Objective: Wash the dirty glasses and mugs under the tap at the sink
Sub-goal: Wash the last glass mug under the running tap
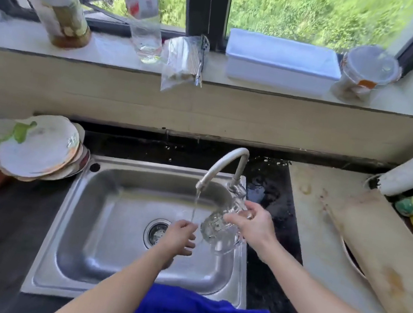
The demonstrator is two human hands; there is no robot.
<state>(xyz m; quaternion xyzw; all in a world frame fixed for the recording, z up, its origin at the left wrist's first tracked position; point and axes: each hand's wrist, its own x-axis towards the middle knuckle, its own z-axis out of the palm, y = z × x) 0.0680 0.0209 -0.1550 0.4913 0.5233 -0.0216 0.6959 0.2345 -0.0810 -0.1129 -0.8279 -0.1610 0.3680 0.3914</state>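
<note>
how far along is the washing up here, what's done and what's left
Done: no washed glasses or mugs show anywhere, so nothing can be counted as finished. In hand: the tap is running and the right hand holds a clear glass mug tilted over the sink, beside the stream, while the left hand is curled under the water. Left: no other dirty glasses are in view; only a stack of plates sits left of the sink.

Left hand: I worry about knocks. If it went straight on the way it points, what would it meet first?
Probably the water stream, then the faucet; depth is unclear. The left hand points up-forward.
</note>
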